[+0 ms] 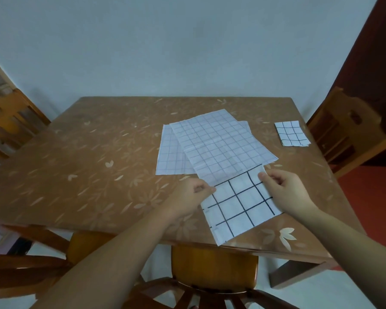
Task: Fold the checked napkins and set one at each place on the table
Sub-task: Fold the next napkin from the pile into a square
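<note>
A wooden chair (11,121) stands off the left edge of the tabletop (76,163). Right of centre, by the near edge, the left hand (191,194) pinches the far left corner of a bold-checked napkin (239,210), which lies slantwise with its near corner at the tabletop's near edge. Just beyond it, the unfolded napkins (218,143) lie flat and overlapping. The right hand (283,186) pinches the bold-checked napkin's far right corner. A folded napkin (292,133) lies at the right edge, before a second chair (348,139).

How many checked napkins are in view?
4: a part-folded napkin at the near edge, a top sheet and lower sheet overlapping mid-table, a folded napkin far right. More may hide underneath.
</note>
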